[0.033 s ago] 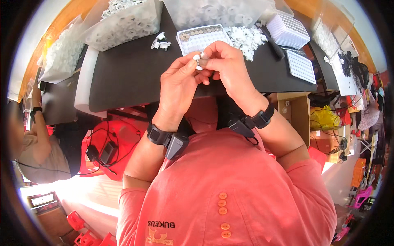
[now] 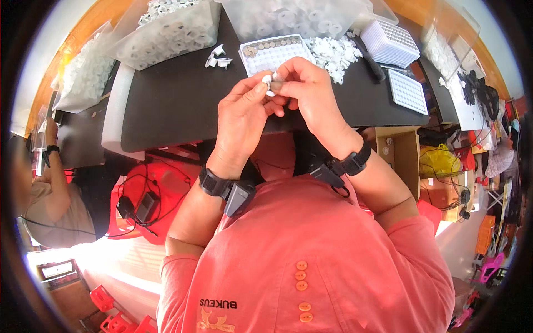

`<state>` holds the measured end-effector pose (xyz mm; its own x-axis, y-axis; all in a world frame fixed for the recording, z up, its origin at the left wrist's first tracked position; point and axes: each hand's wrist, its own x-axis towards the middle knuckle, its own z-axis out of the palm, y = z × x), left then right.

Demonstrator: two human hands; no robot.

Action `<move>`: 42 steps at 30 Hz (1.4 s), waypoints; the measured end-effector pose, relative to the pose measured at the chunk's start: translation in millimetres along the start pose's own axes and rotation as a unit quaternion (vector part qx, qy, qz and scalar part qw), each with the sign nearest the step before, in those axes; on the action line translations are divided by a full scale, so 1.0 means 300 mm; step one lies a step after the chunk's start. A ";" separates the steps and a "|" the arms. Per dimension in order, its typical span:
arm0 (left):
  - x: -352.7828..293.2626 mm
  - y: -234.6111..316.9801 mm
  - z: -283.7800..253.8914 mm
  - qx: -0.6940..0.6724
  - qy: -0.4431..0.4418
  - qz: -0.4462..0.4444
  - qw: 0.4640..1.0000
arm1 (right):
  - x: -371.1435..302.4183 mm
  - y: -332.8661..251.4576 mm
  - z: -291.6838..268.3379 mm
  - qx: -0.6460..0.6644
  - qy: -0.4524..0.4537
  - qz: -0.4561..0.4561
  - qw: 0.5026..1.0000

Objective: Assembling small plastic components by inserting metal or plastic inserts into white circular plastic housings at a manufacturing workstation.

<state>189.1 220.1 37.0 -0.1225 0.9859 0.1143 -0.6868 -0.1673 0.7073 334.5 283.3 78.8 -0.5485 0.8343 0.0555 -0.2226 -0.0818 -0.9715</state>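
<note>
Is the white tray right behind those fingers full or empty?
Partly full: the white tray has small brownish round pieces along its far side, but the nearer pockets that show look empty.

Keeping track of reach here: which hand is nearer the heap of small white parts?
Right. In the picture, the right hand is just below and left of the heap of small white parts; the left hand is farther left and lower.
</note>
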 end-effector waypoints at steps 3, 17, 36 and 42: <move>-0.014 -0.003 0.019 0.012 0.011 0.001 1.000 | -0.010 -0.006 -0.014 -0.038 0.012 -0.033 0.999; -0.030 -0.035 0.043 0.069 0.030 0.080 0.994 | -0.042 0.056 -0.026 -0.248 -0.009 -0.213 0.945; -0.019 -0.008 0.041 0.047 0.058 0.026 0.997 | -0.021 0.026 -0.067 -0.542 0.077 -0.335 0.766; -0.027 0.006 0.034 0.081 0.061 0.009 0.995 | -0.023 -0.035 -0.196 -0.601 0.172 -0.295 0.723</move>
<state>196.1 211.9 44.6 -0.2265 0.9728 0.0494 -0.5597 -0.1715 0.8108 387.8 310.5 74.9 -0.3649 0.6342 0.6817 0.6377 0.7037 -0.3133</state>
